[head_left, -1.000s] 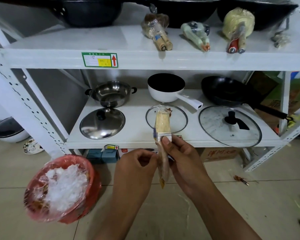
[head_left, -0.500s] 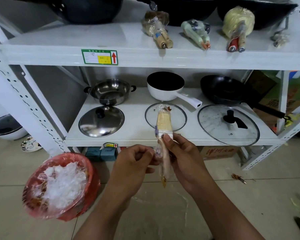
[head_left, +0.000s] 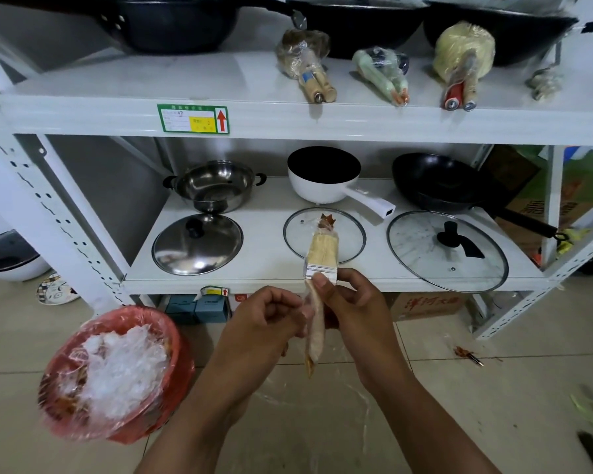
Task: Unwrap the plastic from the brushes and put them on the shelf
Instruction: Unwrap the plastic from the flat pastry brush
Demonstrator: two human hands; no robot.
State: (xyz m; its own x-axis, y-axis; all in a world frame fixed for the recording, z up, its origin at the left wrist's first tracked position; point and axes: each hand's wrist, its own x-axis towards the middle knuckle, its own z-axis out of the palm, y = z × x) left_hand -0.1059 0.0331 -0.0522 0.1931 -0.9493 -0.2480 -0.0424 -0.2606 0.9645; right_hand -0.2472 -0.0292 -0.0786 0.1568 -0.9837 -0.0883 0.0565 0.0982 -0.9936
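The right hand (head_left: 353, 302) is gripping the wrapped brush (head_left: 319, 268) upright, steadying it while the left hand (head_left: 271, 316) is pinching its plastic (head_left: 307, 311) loose.

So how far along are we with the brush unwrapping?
Done: crumpled clear plastic heaped in the red basin suggests some wrap is already off. In hand: the right hand holds a pale-bristled flat brush, still wrapped; the left hand pinches the film at its handle. Left: three plastic-wrapped brush bundles, brown, green and yellow, on the upper white shelf.
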